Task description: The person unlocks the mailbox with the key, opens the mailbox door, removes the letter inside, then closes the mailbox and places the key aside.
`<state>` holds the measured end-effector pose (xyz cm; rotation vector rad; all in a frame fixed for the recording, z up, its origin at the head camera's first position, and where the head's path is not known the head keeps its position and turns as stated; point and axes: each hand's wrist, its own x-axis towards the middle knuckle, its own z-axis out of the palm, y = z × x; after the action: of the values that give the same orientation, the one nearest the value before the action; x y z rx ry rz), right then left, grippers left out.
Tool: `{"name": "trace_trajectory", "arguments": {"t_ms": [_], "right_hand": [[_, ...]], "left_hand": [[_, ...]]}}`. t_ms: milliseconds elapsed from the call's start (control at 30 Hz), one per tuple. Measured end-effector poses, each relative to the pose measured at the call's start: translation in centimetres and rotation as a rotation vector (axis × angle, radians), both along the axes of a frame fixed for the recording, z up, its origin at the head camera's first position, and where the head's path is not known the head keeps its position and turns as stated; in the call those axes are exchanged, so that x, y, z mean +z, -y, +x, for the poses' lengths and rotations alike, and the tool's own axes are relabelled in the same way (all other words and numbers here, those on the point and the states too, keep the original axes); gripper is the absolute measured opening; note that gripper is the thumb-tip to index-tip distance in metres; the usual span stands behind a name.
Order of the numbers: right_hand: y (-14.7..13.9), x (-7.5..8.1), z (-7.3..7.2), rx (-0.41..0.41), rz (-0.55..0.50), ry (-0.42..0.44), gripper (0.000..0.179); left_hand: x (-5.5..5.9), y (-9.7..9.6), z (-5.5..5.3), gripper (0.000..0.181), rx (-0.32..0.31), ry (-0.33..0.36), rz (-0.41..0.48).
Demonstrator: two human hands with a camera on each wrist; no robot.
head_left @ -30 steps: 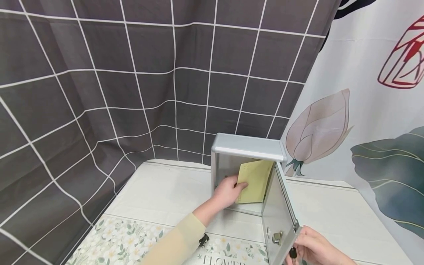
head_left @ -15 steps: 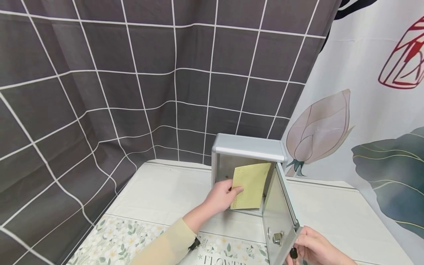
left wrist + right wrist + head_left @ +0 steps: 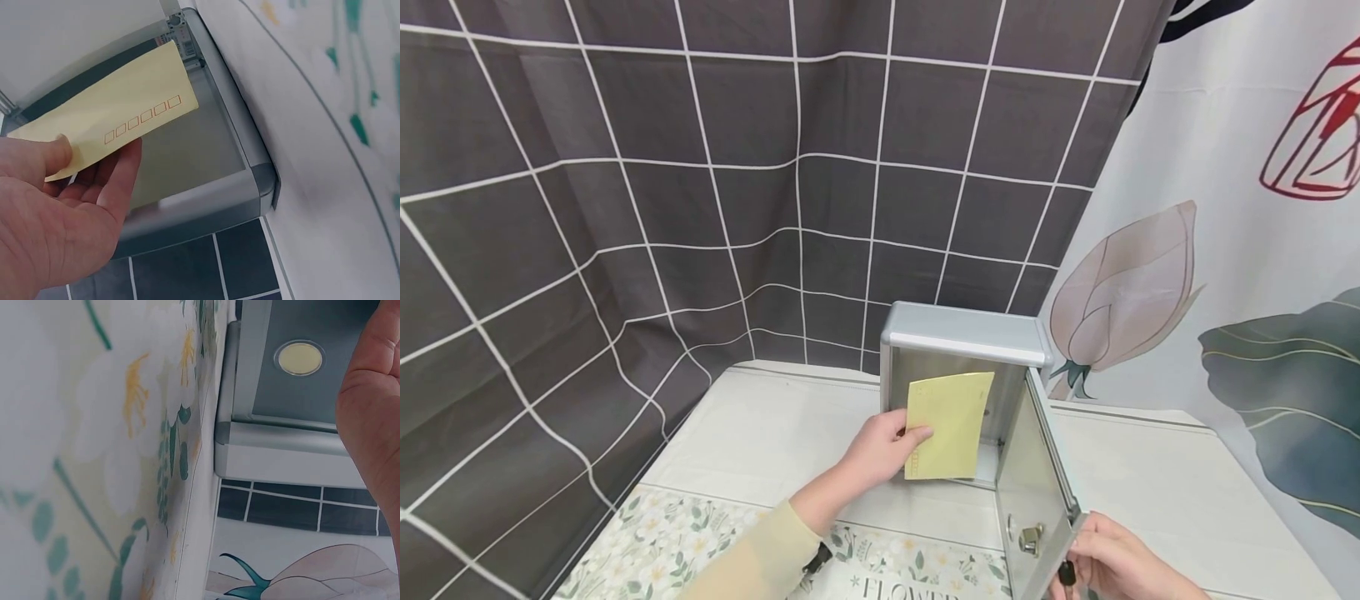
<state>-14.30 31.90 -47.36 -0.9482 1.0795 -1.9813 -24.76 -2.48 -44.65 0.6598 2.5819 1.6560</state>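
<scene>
Leftward, away from the door [image 3: 1032, 475] that the right hand [image 3: 1111, 554] gripped, the yellow envelope [image 3: 951, 427] had shifted to the mouth of the metal box [image 3: 964, 330], its edge pinched by the left hand [image 3: 878, 450]; likely light, easily creased paper, it suited that flat edge hold.

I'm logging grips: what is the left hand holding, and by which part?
The left hand holds the yellow envelope, pinched at its left edge in the head view, the edge its red boxes run along.
</scene>
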Motion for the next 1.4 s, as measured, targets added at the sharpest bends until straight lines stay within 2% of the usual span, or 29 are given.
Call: {"name": "trace_trajectory", "arguments": {"t_ms": [100,200,300,433,667,900,1133,1333,1400], "right_hand": [[0.0,0.0,-0.1,0.001,-0.003,0.007,0.053],[-0.2,0.2,0.0,0.018,0.017,0.085,0.053],[-0.3,0.5,0.2,0.019,0.032,0.153,0.046],[-0.2,0.5,0.1,0.007,0.025,0.107,0.032],[-0.1,0.3,0.0,0.02,0.006,0.108,0.03],[-0.1,0.4,0.1,0.01,0.005,0.101,0.035],[-0.4,0.6,0.3,-0.007,0.005,0.163,0.03],[-0.3,0.4,0.2,-0.022,0.018,0.081,0.03],[-0.2,0.3,0.2,-0.013,0.012,0.068,0.035]], "left_hand": [[-0.1,0.6,0.2,0.029,0.0,0.006,0.001],[-0.2,1.4,0.4,0.029,-0.016,0.017,0.032],[-0.5,2.2,0.5,0.028,-0.025,0.024,0.049],[-0.8,3.8,0.5,0.029,-0.019,0.033,0.047],[-1.0,6.6,0.4,0.033,-0.006,0.035,0.033],[-0.7,9.2,0.1,0.035,0.054,0.043,0.015],[-0.7,11.1,0.0,0.033,0.147,0.052,0.002],[-0.8,12.6,0.0,0.035,0.201,0.068,-0.015],[-0.8,13.0,0.0,0.036,0.216,0.075,-0.026]]}}
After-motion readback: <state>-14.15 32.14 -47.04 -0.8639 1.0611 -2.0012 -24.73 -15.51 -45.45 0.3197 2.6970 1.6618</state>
